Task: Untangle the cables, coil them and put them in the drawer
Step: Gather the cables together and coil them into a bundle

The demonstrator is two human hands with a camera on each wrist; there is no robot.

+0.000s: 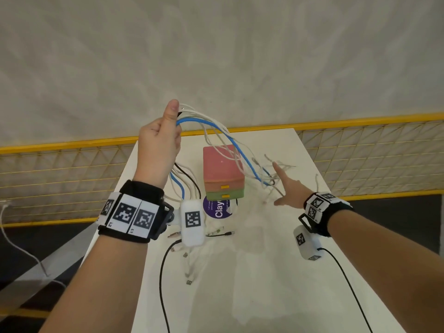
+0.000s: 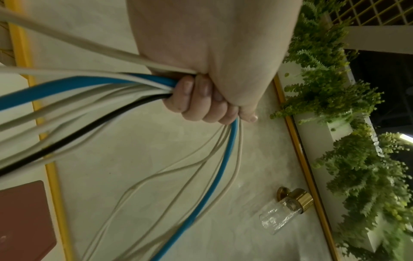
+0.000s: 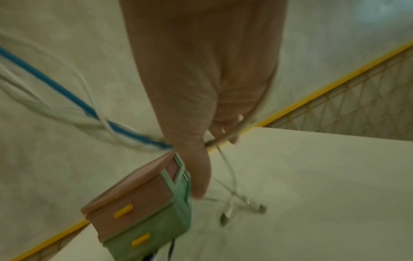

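Cable bundle point(image 1: 199, 121) stretched over drawer chest point(image 1: 216, 169).
Left hand point(image 1: 157, 145) raised, fist clenching it; right hand point(image 1: 288, 188) right of the drawer chest, index out, hooking strands.

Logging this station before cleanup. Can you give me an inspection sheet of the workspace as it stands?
Surface: white table, cables draped across it.
Job's things: drawer unit, pink drawer over green, both shut; cable bundle held above the table.
Clutter: purple round label in front of the unit.
Hands: left hand raised, fingers wrapped round the bundle; right hand reaches among loose ends right of the unit, grip too blurred to tell.
Cables: one blue strand among white and black ones, uncoiled; plug ends lie on the table.
Surroundings: yellow mesh railing, beige wall, plants, wall lamp.
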